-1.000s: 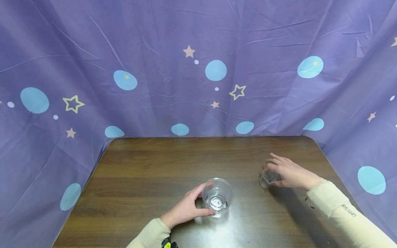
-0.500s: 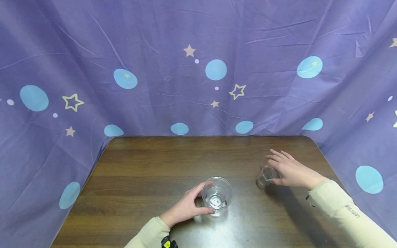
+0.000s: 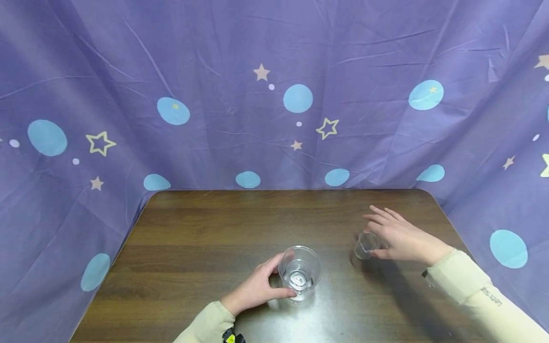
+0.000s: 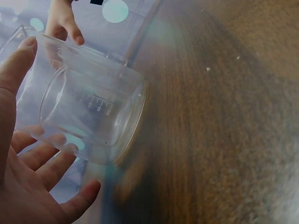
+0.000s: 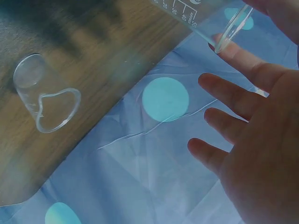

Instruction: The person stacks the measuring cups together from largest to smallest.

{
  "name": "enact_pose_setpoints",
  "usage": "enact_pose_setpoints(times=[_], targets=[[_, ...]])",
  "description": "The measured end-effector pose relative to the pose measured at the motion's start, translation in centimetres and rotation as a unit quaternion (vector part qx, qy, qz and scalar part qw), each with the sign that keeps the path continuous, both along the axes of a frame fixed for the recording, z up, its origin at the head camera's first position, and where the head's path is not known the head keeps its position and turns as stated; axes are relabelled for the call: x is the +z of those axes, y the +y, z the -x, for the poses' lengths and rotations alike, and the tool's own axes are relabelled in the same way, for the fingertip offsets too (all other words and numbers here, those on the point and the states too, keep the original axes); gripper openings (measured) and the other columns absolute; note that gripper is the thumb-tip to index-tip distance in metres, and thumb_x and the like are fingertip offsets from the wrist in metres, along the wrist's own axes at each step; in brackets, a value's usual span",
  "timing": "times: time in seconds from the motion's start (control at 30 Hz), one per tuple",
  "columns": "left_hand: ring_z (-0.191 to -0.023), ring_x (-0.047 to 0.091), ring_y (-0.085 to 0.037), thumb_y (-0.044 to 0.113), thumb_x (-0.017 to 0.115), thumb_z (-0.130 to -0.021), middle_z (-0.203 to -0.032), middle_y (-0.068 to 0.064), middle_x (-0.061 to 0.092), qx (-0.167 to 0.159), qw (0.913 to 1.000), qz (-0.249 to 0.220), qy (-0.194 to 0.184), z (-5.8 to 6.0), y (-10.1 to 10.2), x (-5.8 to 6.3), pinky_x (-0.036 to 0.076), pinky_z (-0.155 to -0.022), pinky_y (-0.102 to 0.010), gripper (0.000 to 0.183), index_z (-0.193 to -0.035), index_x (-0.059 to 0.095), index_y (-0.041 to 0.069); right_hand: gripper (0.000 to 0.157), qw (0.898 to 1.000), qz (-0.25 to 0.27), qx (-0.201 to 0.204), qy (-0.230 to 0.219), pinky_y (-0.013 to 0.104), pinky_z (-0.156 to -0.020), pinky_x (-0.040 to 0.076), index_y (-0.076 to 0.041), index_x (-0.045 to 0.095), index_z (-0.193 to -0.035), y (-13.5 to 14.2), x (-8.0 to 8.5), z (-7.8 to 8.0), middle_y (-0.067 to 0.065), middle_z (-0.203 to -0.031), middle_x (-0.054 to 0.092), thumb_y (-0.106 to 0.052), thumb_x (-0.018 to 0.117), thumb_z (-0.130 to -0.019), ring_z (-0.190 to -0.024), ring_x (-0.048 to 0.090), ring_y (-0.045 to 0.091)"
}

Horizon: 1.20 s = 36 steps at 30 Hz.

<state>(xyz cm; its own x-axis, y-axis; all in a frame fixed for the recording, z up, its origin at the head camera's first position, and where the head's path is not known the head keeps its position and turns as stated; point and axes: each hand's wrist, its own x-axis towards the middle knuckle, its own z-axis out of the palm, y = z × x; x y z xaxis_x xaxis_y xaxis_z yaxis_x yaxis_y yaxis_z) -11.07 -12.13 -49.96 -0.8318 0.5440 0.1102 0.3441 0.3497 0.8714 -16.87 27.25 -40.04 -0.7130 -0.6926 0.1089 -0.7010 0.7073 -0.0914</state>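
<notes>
My left hand (image 3: 257, 288) grips a large clear glass beaker (image 3: 308, 259), thumb at the rim and fingers round its far side. In the left wrist view this beaker (image 4: 100, 88) has a printed white scale and its base is at the tabletop. My right hand (image 3: 401, 240) pinches a small clear beaker (image 3: 364, 247) between thumb and index finger, the other fingers spread. Its scale shows in the right wrist view on the small beaker (image 5: 198, 16). Another clear beaker (image 5: 30, 88) with a pouring lip stands upright on the table there; the right hand hides it in the head view.
The brown wooden table (image 3: 206, 233) has rounded far corners. A purple curtain (image 3: 223, 109) with stars and blue dots closes off its back and sides. Tiny white specks (image 4: 208, 69) lie on the tabletop in the left wrist view.
My right hand has shifted slightly left with the small beaker, toward the large one. My left hand and the large beaker have stayed in place.
</notes>
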Motion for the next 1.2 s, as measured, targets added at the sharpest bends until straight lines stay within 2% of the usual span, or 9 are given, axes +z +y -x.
enact_pose_setpoints(times=[0.3,0.73,0.93,1.2], targets=[[-0.129,0.057,-0.015,0.034,0.089,-0.083,-0.152,-0.003,0.057,-0.005,1.0,0.0,0.003,0.0,0.0,0.0,0.049,-0.106,-0.033,0.087,-0.156,0.046,0.014,0.041,1.0,0.002,0.018,0.021,0.07,-0.112,0.033,-0.016,0.069,-0.108,-0.5,0.6,-0.4,0.018,-0.141,0.062,-0.033,0.089,-0.076,-0.142,0.041,0.05],[-0.131,0.056,-0.016,0.034,0.088,-0.083,-0.153,-0.003,0.057,-0.004,1.0,-0.002,0.001,0.1,0.0,0.0,0.048,-0.107,-0.033,0.086,-0.156,0.047,0.013,0.038,0.997,0.002,0.051,0.059,0.065,-0.112,0.035,-0.014,0.069,-0.104,-1.5,2.1,-0.5,0.017,-0.136,0.064,-0.035,0.087,-0.078,-0.141,0.045,0.049],[-0.132,0.056,-0.017,0.033,0.089,-0.083,-0.153,-0.004,0.056,-0.009,0.9999,-0.01,0.002,0.2,0.0,-0.1,0.048,-0.109,-0.034,0.086,-0.156,0.046,0.013,0.039,0.996,-0.003,0.058,0.065,0.065,-0.112,0.035,-0.014,0.069,-0.102,-1.9,2.8,-0.3,0.017,-0.134,0.065,-0.036,0.087,-0.077,-0.141,0.045,0.049],[-0.132,0.056,-0.016,0.033,0.088,-0.083,-0.154,-0.002,0.056,-0.005,1.0,-0.006,0.0,0.1,0.0,0.0,0.048,-0.108,-0.034,0.085,-0.156,0.047,0.016,0.038,0.996,0.001,0.066,0.062,0.067,-0.112,0.035,-0.012,0.069,-0.101,-3.2,3.6,-1.0,0.018,-0.134,0.065,-0.036,0.086,-0.077,-0.141,0.045,0.049]])
